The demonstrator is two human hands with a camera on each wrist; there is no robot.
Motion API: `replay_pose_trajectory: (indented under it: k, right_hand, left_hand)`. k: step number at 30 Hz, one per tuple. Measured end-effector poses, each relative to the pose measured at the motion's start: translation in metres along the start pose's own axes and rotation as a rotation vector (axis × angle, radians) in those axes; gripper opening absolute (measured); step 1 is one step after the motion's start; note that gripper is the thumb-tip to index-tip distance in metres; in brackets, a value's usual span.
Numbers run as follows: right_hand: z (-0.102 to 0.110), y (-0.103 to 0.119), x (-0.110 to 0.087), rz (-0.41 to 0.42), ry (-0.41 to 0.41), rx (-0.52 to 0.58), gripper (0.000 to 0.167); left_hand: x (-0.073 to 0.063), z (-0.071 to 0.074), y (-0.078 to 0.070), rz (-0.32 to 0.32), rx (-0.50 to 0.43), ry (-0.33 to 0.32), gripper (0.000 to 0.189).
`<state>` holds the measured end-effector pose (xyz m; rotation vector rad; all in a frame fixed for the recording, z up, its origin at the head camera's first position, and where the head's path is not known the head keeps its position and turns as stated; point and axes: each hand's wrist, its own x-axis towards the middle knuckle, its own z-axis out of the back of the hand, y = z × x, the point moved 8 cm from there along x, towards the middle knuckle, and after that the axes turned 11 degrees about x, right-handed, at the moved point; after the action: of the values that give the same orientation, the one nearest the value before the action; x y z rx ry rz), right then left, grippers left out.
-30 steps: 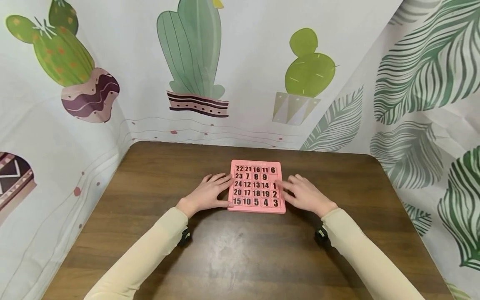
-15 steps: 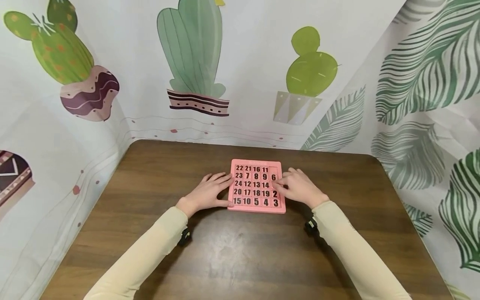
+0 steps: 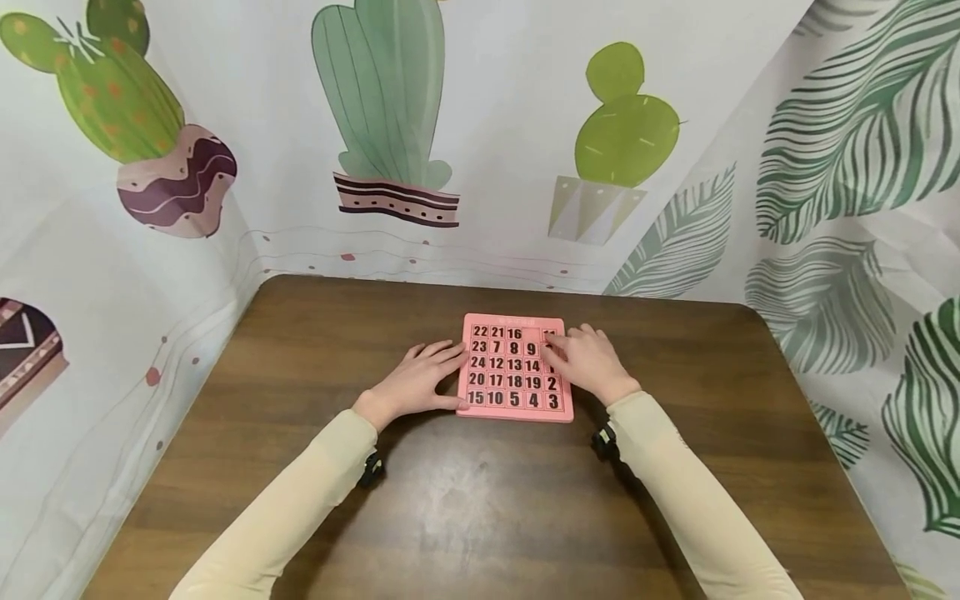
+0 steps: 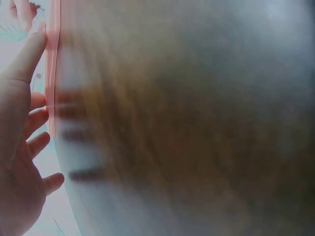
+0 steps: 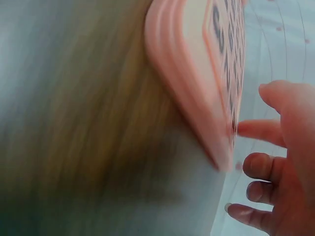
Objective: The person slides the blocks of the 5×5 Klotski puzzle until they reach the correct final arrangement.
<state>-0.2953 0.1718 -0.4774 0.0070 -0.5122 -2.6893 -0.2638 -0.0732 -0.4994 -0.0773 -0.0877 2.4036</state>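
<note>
A pink sliding number puzzle (image 3: pixel 516 414) lies flat on the table, its square tiles printed with black numbers. My left hand (image 3: pixel 411 385) rests along its left side, thumb at the near left corner and fingertips at the edge. From the right, my right hand (image 3: pixel 591 360) reaches over the frame with a fingertip at the 11 tile (image 3: pixel 550 333) in the far right corner. Just left of that tile is the gap (image 3: pixel 531 334) in the top row. In the right wrist view the index finger (image 5: pixel 261 132) meets the tiles while the thumb stays off them.
The brown wooden table (image 3: pixel 450 517) extends around the puzzle on all sides. Behind it hangs a white cloth (image 3: pixel 495 125) printed with cacti and leaves. Each wrist carries a small black camera (image 3: pixel 371 471) on a strap.
First the 6 tile slid down one place on the right, then the 11 tile slid right into the corner. My right hand has moved left and away from me; the left has stayed.
</note>
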Motion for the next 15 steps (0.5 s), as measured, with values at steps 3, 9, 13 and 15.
replay_pose_trajectory:
  k: [3, 9, 13, 15]
  right_hand:
    - [-0.006, 0.013, 0.006, 0.054, 0.044, 0.015, 0.052]
    - [-0.010, 0.025, 0.010, 0.038, 0.131, 0.009, 0.053]
    - [-0.005, 0.015, 0.005, 0.010, 0.120, -0.009, 0.050]
    - [-0.003, 0.010, 0.002, 0.010, 0.115, -0.016, 0.050]
  left_hand:
    - [0.002, 0.002, -0.001, -0.004, 0.004, 0.010, 0.092]
    - [0.004, 0.002, -0.003, -0.009, -0.003, 0.020, 0.092]
    - [0.003, 0.001, -0.002, -0.007, -0.005, 0.033, 0.092]
    - [0.003, 0.002, -0.001, -0.005, -0.007, 0.047, 0.093]
